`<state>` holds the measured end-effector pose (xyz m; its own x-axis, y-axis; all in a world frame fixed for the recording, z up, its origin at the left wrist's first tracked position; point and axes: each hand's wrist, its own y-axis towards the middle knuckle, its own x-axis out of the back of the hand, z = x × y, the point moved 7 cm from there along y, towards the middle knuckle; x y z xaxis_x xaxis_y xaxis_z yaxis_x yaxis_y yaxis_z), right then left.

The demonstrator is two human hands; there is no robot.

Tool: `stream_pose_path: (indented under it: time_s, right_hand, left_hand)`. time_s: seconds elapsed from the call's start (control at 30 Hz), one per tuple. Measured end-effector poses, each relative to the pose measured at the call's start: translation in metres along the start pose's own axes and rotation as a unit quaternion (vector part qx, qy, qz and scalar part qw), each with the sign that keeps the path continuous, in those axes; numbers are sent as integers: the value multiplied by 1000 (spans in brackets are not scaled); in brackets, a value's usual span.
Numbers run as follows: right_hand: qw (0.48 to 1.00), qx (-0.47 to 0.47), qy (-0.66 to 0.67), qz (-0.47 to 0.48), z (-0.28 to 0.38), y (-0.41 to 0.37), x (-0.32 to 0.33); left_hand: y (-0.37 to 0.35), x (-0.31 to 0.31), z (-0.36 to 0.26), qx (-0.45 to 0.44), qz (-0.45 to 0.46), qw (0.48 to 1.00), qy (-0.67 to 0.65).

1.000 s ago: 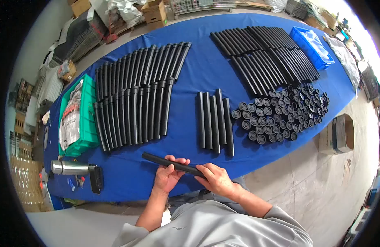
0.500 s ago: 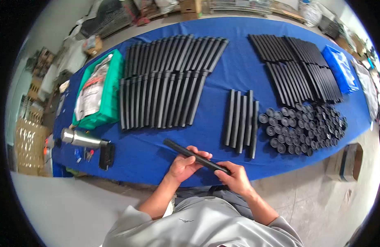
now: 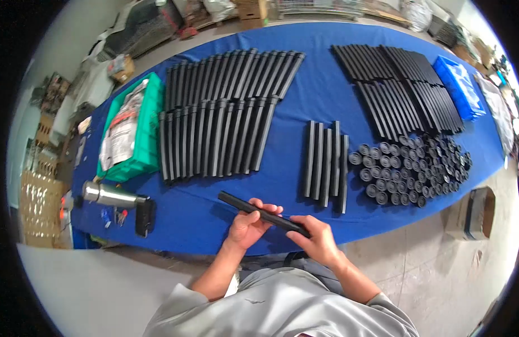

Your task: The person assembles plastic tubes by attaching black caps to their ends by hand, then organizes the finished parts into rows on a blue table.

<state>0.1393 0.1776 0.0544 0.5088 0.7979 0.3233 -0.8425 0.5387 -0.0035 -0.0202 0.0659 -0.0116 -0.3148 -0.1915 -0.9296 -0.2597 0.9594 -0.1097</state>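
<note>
A black tube [image 3: 237, 202] slants across the front of the table, held in both hands. My left hand [image 3: 248, 227] is closed around its middle, thumb on top. My right hand [image 3: 315, 240] grips its lower right end, which the fingers partly hide. Just beyond my right hand, several loose black tubes [image 3: 326, 163] lie side by side. To their right spreads a cluster of round black caps [image 3: 403, 174]. At the left, two rows of black tubes with collared upper ends [image 3: 214, 137] lie packed together.
Plain black tubes [image 3: 394, 106] fill the back right, beside a blue bin [image 3: 459, 92]. A green crate [image 3: 150, 129] holding printed plastic stands at the left. Near it lie a steel flask [image 3: 110, 194] and a black phone-like object [image 3: 145, 217]. Blue cloth [image 3: 315, 42] covers the table.
The view has shifted slightly, moving the things on the table a little left in the picture. Both hands keep their hold on the tube, which sits at nearly the same slant.
</note>
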Motion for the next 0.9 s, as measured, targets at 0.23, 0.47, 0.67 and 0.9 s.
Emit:
stream_pose_path:
  time_s: [0.23, 0.47, 0.67, 0.9]
  right_hand:
    - [996, 52, -4, 70, -3, 18, -9]
    - [995, 68, 42, 66, -9, 14, -5]
    - [992, 94, 43, 70, -7, 14, -5]
    - [992, 109, 33, 59, -6, 11, -8]
  left_hand:
    - [-26, 2, -17, -37, -20, 999, 30]
    - [-95, 27, -153, -262, -197, 921, 209]
    - [-43, -115, -101, -121, -12, 447, 886]
    - [-19, -86, -40, 40, 109, 387, 915]
